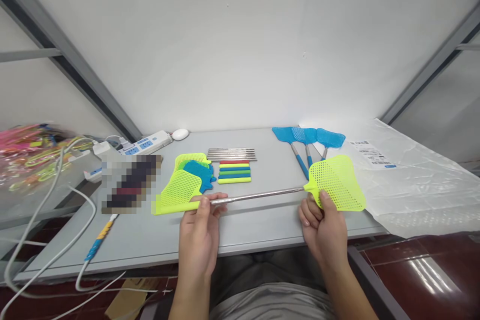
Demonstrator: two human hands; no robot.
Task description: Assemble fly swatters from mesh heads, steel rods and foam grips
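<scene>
A yellow-green fly swatter (258, 195) with an extended metal rod spans both hands above the table's front part. My left hand (198, 240) is closed round its handle where the rod begins. My right hand (324, 227) pinches the perforated head near its neck. Behind my left hand lie loose swatter heads (182, 187), yellow-green and blue, partly overlapping. Several coloured handle sleeves (235, 172) lie side by side, with a row of metal rods (231, 154) behind them. Several blue fly swatters (308, 135) with short rods rest at the back right, one partly hidden by the held head.
A white plastic bag (420, 185) with a label covers the table's right end. To the left are a power strip (148, 142), a white oval object (180, 134), a blurred-out flat object (131, 185), looping white cables (56, 180) and bagged colourful items (33, 155).
</scene>
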